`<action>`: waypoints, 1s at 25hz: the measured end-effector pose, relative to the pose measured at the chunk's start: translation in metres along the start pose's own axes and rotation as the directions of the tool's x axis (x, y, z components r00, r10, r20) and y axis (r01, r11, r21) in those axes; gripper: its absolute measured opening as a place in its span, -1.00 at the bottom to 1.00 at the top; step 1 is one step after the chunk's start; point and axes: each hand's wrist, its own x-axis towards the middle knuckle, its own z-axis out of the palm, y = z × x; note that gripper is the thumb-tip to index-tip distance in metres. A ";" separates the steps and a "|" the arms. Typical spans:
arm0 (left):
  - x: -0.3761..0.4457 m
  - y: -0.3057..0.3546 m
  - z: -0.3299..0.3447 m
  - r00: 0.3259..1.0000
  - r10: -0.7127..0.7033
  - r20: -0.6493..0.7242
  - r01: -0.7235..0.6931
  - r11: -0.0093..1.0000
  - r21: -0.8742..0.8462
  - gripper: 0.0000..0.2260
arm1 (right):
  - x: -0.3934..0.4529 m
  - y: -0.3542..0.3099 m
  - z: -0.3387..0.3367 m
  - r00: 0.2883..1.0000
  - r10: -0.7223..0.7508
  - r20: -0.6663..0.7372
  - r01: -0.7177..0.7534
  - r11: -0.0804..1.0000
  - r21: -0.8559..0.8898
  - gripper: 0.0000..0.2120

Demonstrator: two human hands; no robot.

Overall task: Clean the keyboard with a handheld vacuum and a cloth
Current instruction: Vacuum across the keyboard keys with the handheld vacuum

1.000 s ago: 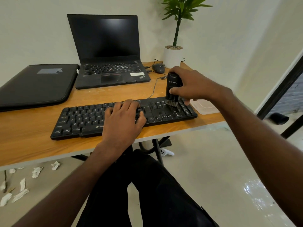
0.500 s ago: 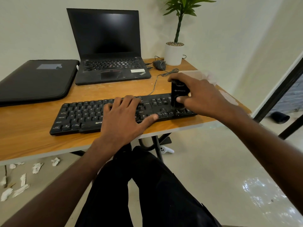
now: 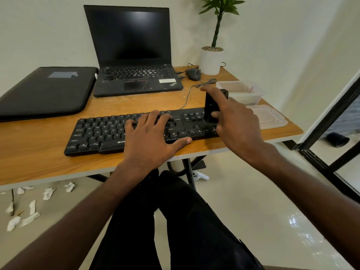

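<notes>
A black keyboard [image 3: 101, 133] lies along the front of the wooden desk [image 3: 35, 158]. My left hand [image 3: 150, 137] rests flat on its middle keys, fingers spread, thumb at the front edge. My right hand [image 3: 233, 119] grips a small black handheld vacuum [image 3: 210, 106], which stands upright with its lower end on the right-hand keys. My index finger lies over the top of the vacuum. No cloth shows in view.
Behind the keyboard stands an open black laptop [image 3: 134, 55], with a black sleeve [image 3: 44, 90] to its left. A mouse [image 3: 192, 74], a potted plant [image 3: 211, 59], a clear plastic tub [image 3: 241, 92] and its lid [image 3: 268, 117] sit at the right. Paper scraps [image 3: 31, 209] litter the floor.
My right hand has slid the vacuum a little toward the front over the right-hand keys. My left thumb has spread out along the keyboard's front edge. The camera has tilted.
</notes>
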 end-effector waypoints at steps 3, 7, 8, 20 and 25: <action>-0.001 0.001 0.000 1.000 0.003 -0.014 -0.003 1.000 0.008 -0.14 | -0.004 -0.012 0.005 0.988 -0.136 0.068 0.113 0.955 0.274 -0.26; -0.001 0.001 0.001 1.000 0.005 -0.023 -0.005 1.000 0.018 -0.15 | 0.012 -0.010 -0.005 0.985 -0.098 0.142 0.097 0.995 0.020 -0.27; -0.002 0.001 0.001 1.000 0.002 -0.024 -0.002 1.000 0.020 -0.15 | 0.010 -0.011 -0.003 0.990 -0.108 0.093 0.105 0.994 0.030 -0.26; -0.001 0.002 0.002 1.000 0.000 -0.029 0.000 1.000 0.023 -0.15 | 0.007 -0.014 0.005 0.985 -0.135 0.111 0.136 0.991 -0.008 -0.27; -0.001 0.001 0.002 1.000 0.000 -0.029 0.001 1.000 0.023 -0.14 | 0.005 -0.010 0.003 0.982 -0.141 0.127 0.122 0.981 0.147 -0.32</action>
